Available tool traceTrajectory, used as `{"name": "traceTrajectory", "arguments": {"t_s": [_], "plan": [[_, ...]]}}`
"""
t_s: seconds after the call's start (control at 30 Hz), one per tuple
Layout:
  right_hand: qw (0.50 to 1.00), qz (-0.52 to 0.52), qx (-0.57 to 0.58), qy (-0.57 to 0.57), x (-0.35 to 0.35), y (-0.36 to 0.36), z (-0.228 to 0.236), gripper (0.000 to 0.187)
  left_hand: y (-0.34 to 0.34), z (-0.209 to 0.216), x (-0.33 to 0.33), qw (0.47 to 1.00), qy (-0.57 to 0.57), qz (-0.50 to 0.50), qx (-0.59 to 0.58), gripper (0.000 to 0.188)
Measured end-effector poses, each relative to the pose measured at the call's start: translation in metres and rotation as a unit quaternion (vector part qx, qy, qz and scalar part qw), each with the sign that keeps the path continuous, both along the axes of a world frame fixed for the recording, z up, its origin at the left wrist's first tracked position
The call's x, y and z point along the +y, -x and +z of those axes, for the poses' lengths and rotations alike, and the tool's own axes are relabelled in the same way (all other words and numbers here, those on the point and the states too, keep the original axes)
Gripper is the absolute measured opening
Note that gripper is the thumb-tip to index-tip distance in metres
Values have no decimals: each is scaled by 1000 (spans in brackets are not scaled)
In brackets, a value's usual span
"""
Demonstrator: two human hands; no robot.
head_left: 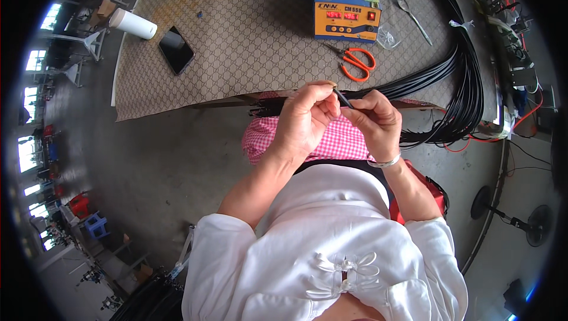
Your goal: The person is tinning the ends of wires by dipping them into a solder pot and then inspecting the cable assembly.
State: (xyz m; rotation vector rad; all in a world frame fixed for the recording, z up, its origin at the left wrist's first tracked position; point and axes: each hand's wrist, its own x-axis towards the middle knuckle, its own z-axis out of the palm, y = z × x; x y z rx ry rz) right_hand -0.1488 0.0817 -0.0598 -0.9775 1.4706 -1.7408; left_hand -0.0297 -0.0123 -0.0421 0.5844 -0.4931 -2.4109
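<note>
- L hand (303,121): fingers close together, tips pinched at far end of blk cable (342,98).
- R hand (378,121): thumb + index pinched on near end of same; bracelet (385,162) at wrist, behind fingers.
- Blk cable: short visible length, slanted, btwn L & R fingers, just off worktop (236,55) front edge.
- Bundle (470,78), blk cables: R of fingers, curving fwd; part runs beyond the fingers along front edge, cut ends showing just L of L hand.
- Scissors (355,62), orange hdls: fwd of fingers, near, on worktop.
- Unit (346,32), orange/blue, lit red display: farther fwd, beyond scissors.
- Spoon (416,21): fwd-R of fingers, R of unit.
- Phone (176,50), dk screen: fwd-L, well apart from fingers.
- Bottle (134,23), wht: L of phone, farther from fingers.
- Cloth (260,136), pink/wht check: below fingers, over lap.
</note>
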Motion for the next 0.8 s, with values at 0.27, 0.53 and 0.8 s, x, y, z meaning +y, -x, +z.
{"name": "traceTrajectory", "arguments": {"t_s": [0.27, 0.53, 0.8], "plan": [[993, 79, -69, -46, 0, 14, 4, 10, 1, -6, -1, 996, -80, -39, 19, 9], [994, 99, -53, -14, -8, 16, 11, 6, 3, 3, 4, 999, -5, -9, -41, 11], [957, 104, -264, -51, -8, 11, 11, 6, 8, -2, 7, 1000, -20, -16, -1, 12]]}}
